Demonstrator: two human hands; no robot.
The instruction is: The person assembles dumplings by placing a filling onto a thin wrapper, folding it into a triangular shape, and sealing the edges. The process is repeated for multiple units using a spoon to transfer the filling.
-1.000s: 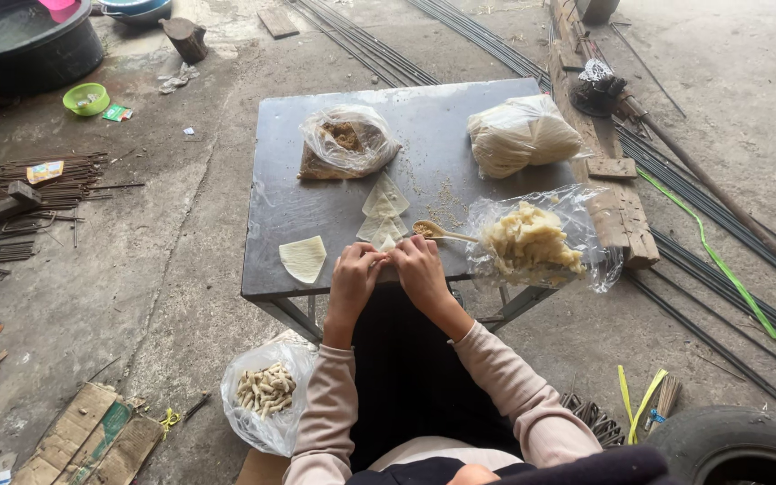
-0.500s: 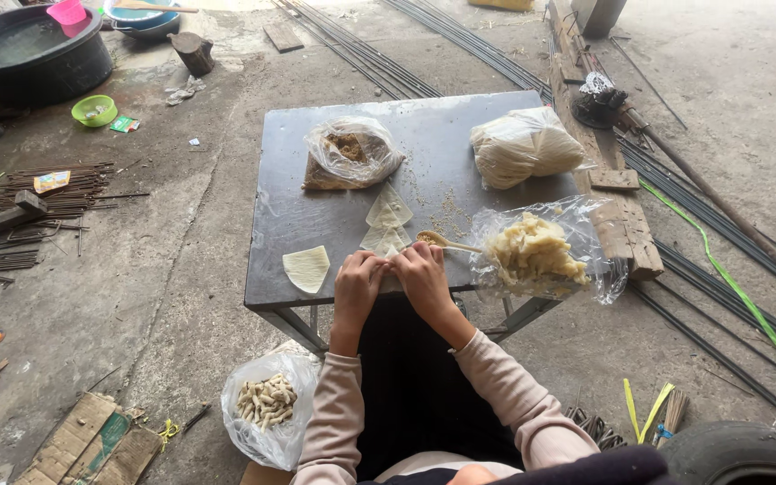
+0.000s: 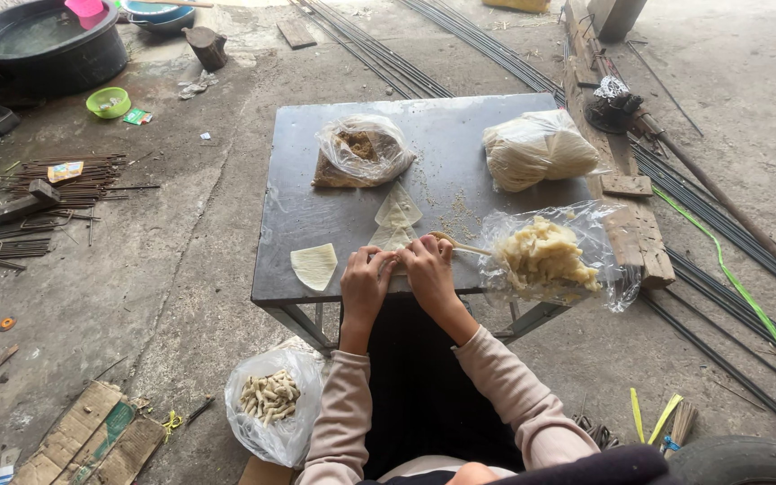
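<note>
My left hand (image 3: pixel 365 283) and my right hand (image 3: pixel 427 269) press together on a pale triangular wrapper (image 3: pixel 392 237) at the near edge of a dark metal table (image 3: pixel 316 211). Both sets of fingers curl over the wrapper's near end. A thin stick (image 3: pixel 462 246) runs from my right hand into an open clear bag of yellowish filling (image 3: pixel 545 256). A second triangular wrapper (image 3: pixel 399 207) lies just beyond, and a quarter-round wrapper (image 3: pixel 314 266) lies to the left.
On the table's far side sit a bag of brown crumbs (image 3: pixel 361 148) and a bag of stacked wrappers (image 3: pixel 536 148). A bag of rolled pieces (image 3: pixel 269 397) stands on the floor by my left arm. Steel rods (image 3: pixel 729 260) run along the right; a black basin (image 3: pixel 47 40) is far left.
My hands stay on the wrapper at the table's near edge, fingers working slightly. The camera view has shifted a little; nothing else moved.
</note>
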